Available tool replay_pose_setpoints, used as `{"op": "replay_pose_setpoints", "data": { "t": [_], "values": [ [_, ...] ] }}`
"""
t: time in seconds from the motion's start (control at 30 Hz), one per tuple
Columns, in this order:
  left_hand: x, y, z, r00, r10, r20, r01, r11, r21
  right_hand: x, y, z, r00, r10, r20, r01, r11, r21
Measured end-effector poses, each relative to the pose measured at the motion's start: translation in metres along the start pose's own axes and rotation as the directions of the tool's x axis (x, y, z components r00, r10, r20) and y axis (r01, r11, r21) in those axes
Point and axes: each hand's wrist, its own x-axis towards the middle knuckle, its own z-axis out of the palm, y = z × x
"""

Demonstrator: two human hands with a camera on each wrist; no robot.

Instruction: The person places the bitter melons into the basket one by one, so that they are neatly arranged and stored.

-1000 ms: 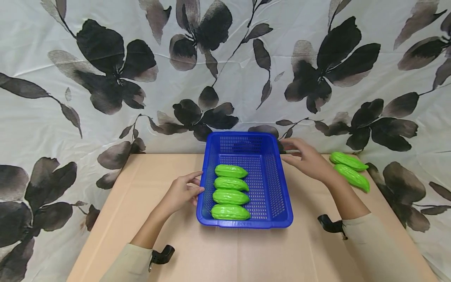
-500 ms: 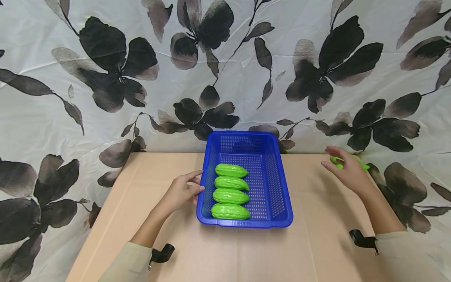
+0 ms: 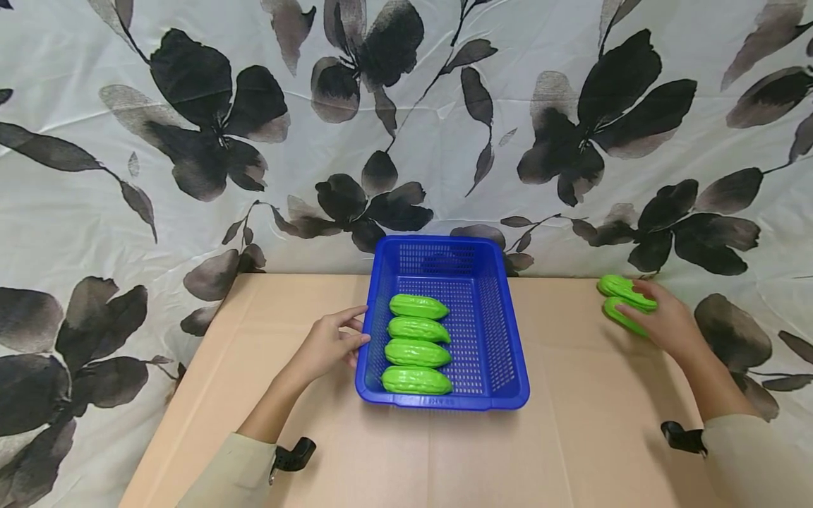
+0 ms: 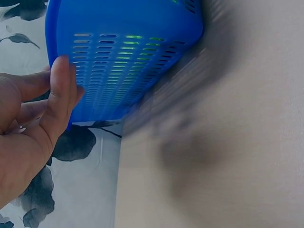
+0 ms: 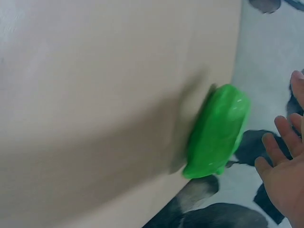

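My left hand (image 3: 327, 346) touches the left rim of a blue perforated plastic basket (image 3: 517, 367); the left wrist view shows its fingers (image 4: 59, 95) against the outer wall. Inside the basket, several bright green bitter gourds (image 3: 416, 353) lie in a column along the left side. At the table's far right, my right hand (image 3: 667, 321) reaches over two more bitter gourds, the far one (image 3: 615, 285) and the near one (image 3: 616, 314), covering their right ends. In the right wrist view, its fingers (image 5: 280, 137) are spread beside a bitter gourd (image 5: 218, 133), with a gap between.
The basket stands mid-table on a light wood-coloured tabletop (image 3: 559, 423). A white cloth with dark flowers (image 3: 470, 169) hangs behind the table's far edge. The loose bitter gourds lie near the right back corner.
My right hand has moved right, from beside the basket's right rim to over the two loose bitter gourds. My left hand has stayed at the basket's left rim.
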Motion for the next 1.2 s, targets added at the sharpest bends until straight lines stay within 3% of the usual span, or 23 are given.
{"op": "replay_pose_setpoints", "data": {
  "t": [0.3, 0.47, 0.93, 1.2],
  "values": [
    [-0.001, -0.004, 0.0, 1.0, 0.0, 0.008, 0.0, 1.0, -0.009, 0.001, 0.029, 0.009, 1.0, 0.025, 0.012, -0.024, 0.994, -0.111],
    [-0.001, -0.004, 0.0, 1.0, 0.005, 0.01, -0.005, 1.0, -0.006, -0.001, 0.039, 0.01, 0.997, 0.068, 0.041, -0.062, 0.99, -0.127],
    [0.001, -0.002, 0.0, 1.0, 0.006, 0.005, -0.006, 1.0, 0.003, 0.003, 0.068, 0.02, 0.998, 0.062, 0.019, -0.058, 0.981, -0.186],
    [0.001, -0.003, -0.001, 1.0, -0.001, 0.0, 0.001, 1.0, 0.009, 0.003, 0.069, 0.027, 0.993, 0.109, 0.046, -0.103, 0.989, -0.104]
  ]
}}
